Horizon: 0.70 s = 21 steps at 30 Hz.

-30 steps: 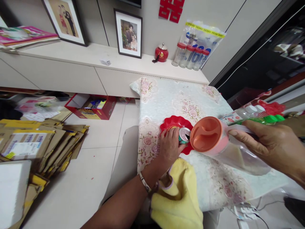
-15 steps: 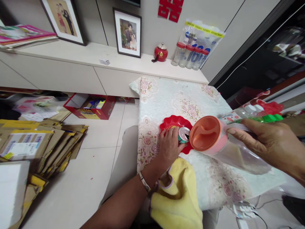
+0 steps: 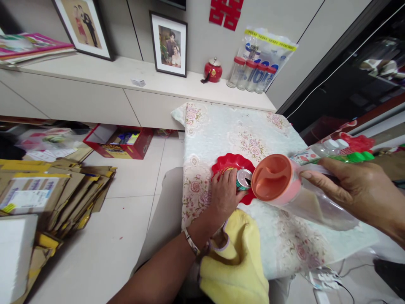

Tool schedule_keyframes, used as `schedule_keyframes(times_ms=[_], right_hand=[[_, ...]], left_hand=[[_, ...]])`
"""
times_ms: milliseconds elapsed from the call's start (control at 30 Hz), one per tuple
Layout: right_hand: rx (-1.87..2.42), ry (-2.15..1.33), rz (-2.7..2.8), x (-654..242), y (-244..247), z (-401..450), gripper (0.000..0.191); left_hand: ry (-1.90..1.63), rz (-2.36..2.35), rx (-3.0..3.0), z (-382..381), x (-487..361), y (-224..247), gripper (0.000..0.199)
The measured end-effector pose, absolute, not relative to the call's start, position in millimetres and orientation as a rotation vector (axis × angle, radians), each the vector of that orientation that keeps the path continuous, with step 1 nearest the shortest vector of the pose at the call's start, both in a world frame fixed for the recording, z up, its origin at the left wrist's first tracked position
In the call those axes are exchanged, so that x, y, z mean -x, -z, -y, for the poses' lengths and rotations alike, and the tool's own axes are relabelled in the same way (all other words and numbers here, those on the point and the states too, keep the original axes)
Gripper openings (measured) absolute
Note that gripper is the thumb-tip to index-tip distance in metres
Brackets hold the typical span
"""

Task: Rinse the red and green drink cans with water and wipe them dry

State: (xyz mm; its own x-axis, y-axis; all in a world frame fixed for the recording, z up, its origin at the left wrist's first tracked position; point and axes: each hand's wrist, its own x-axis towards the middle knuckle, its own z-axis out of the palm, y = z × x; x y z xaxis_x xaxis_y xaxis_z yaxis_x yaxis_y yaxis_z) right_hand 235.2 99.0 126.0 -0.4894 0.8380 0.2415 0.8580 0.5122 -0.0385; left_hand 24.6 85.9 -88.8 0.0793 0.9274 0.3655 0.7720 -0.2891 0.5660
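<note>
Holding a can [image 3: 243, 178] with my left hand [image 3: 224, 190], fingers curled around its side and thumb down near the bottom. My right hand [image 3: 363, 190] is wrapped around the handle [image 3: 318, 169] of a clear pitcher [image 3: 316, 211], thumb stretched along the top. I've got the pitcher tipped way over, so its orange lid [image 3: 272, 177] is right by the can's top; can't tell if they're touching. The can is in or just above a wavy red plate [image 3: 230, 159], on a flowery tablecloth [image 3: 218, 131]. Some yellow cloth [image 3: 236, 270] is bunched beside my left forearm. Farther out, a white shelf [image 3: 120, 71] has four red-capped jars [image 3: 236, 78] and a little red pot [image 3: 212, 71].
</note>
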Motion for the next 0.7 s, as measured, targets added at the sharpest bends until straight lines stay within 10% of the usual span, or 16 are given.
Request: schedule_keyframes(times_ms=[700], right_hand=[[1.432, 0.073, 2.541, -235.9, -126.7, -99.3, 0.058]], left_hand=[[-1.004, -1.721, -2.125, -86.1, -24.1, 88.1, 0.050]])
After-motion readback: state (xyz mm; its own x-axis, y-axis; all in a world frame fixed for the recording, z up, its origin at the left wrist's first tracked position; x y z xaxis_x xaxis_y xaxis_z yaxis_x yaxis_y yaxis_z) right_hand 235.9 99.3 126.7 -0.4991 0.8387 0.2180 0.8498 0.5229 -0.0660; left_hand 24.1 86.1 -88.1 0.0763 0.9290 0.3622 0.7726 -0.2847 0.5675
